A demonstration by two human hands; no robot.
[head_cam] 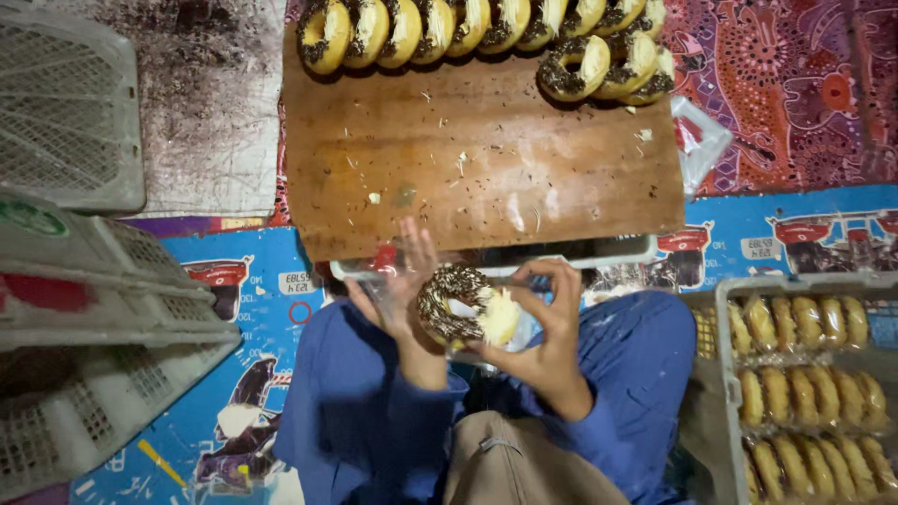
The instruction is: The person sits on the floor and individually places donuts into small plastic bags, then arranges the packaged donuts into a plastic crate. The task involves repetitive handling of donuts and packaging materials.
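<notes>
A ring donut (458,304) topped with chocolate sprinkles and pale grated cheese is held over my lap, between both hands. My right hand (550,329) pinches its cheese side with thumb and fingers. My left hand (404,292), blurred and with fingers spread, holds a clear plastic bag (374,285) against the donut's left side. Just beyond my hands lies a wooden board (477,168) strewn with crumbs. Several similar topped donuts (468,28) stand on edge in rows along its far side.
Stacked grey plastic crates (84,309) stand at the left. A crate of bagged donuts (809,374) sits at the right. Loose clear bags (702,140) lie off the board's right edge. A patterned mat (795,84) covers the floor, and my blue trouser legs (346,421) fill the bottom.
</notes>
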